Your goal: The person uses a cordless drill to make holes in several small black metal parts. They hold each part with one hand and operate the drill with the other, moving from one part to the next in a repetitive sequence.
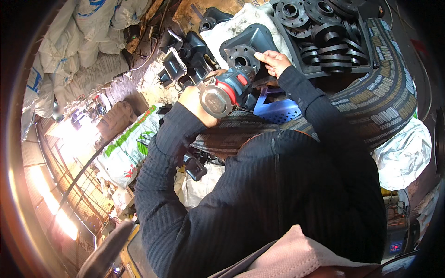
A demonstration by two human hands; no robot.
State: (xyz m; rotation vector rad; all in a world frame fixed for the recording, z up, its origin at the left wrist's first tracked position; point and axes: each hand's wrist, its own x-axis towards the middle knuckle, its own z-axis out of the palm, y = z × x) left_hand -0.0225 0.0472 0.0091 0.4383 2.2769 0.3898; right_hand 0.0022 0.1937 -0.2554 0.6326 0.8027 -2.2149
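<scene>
My left hand [195, 105] is wrapped round a hand-held power tool [234, 85] with a dark body, red trim and a round silver end cap. The tool's front end points at a black flanged part [252, 39], which has a round, holed flange on a wider, rounded square base. The part rests on a white sack [218, 39]. My right hand [274, 63] is closed, thumb and fingertips pinching at the flange's right edge. The tool hides where its tip meets the part.
A dark tray [301, 69] of stacked black flanges stands at the right. Black moulded parts [197, 46] lie heaped at the left. A blue perforated basket [276, 109] sits below my right wrist. A patterned cushioned bolster [384, 88] curves round the right side. White sacks [83, 41] are piled far left.
</scene>
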